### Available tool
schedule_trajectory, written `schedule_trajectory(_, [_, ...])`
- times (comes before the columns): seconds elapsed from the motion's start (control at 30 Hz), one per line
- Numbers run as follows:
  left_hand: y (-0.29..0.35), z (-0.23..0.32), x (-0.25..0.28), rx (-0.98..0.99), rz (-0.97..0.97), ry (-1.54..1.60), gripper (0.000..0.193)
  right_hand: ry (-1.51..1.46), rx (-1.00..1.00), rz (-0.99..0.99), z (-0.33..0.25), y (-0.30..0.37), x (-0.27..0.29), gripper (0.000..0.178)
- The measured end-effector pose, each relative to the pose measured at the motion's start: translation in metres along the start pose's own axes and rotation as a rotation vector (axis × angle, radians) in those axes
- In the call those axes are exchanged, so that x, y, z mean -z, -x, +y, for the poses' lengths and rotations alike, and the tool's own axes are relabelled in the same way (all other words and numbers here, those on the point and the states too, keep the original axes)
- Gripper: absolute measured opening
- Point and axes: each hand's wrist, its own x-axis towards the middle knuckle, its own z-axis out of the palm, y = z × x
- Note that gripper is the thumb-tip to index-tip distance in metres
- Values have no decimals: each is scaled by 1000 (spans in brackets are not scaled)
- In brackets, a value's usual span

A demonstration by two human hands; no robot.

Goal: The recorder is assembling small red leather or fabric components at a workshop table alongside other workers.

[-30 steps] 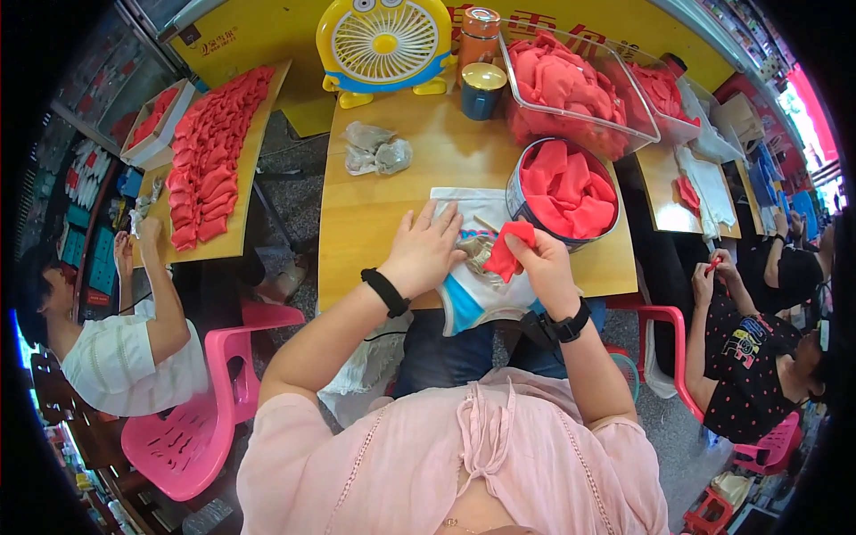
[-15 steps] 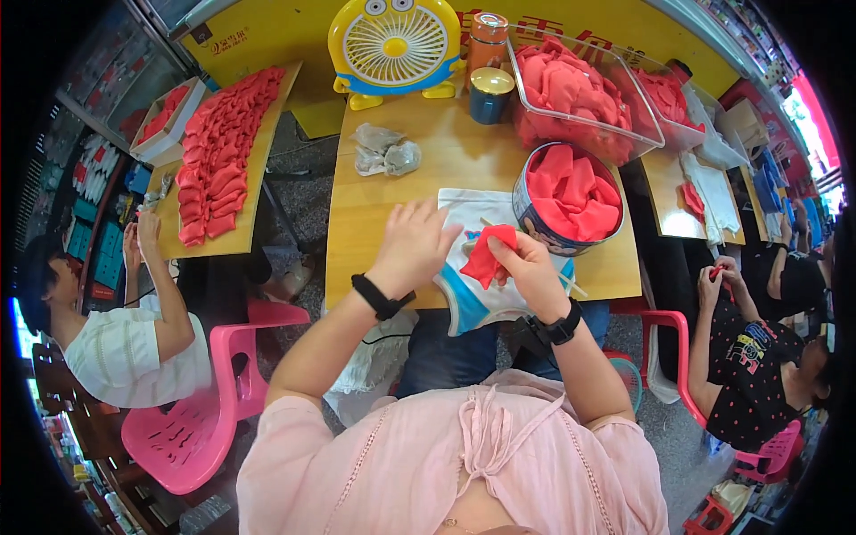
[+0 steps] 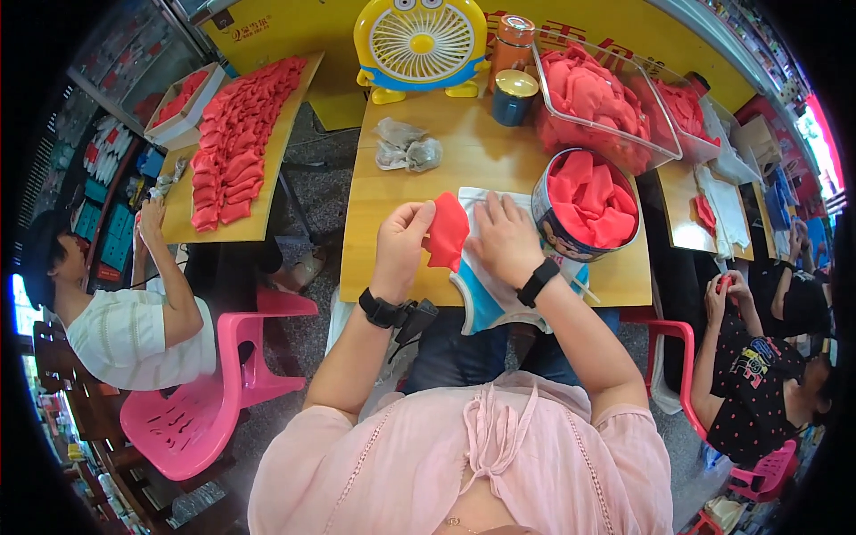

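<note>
My left hand (image 3: 403,239) pinches a small red fabric piece (image 3: 448,232) between thumb and fingers, raised at the left edge of a white and blue cloth (image 3: 477,299). On that cloth my right hand (image 3: 508,239) lies flat, fingers stretched out and palm down, hiding its middle. Right beside the right hand stands a round tin (image 3: 560,236) filled with red fabric pieces (image 3: 588,201). A thin light stick (image 3: 584,291) pokes out by the foot of the tin.
Clear plastic bags (image 3: 407,147), a yellow fan (image 3: 422,43), a blue jar (image 3: 514,98), an orange flask (image 3: 514,49) and a clear bin (image 3: 615,147) share my table. Co-workers sit left and right. Red pieces (image 3: 241,134) cover the left table. A pink chair (image 3: 227,374) stands between.
The red fabric piece has passed from my right hand to my left and moved leftward. My right hand has come down flat on the cloth. The whole view has shifted slightly.
</note>
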Motion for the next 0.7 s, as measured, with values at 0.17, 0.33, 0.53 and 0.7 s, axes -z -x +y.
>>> schedule_trajectory(0.17, [4, 0, 5, 51, 14, -1, 21, -161, 65, 64, 5, -5, 18, 37])
schedule_trajectory(0.33, [5, -3, -4, 61, 13, 24, 20, -1109, -331, -107, -15, 5, 35, 29])
schedule_trajectory(0.53, [26, 3, -22, -462, 141, -645, 16, -1073, -502, -95, -19, 20, 33, 24])
schedule_trajectory(0.7, [51, -1, -20, -130, -135, -330, 21, -1389, -435, -106, -22, 37, 16, 20])
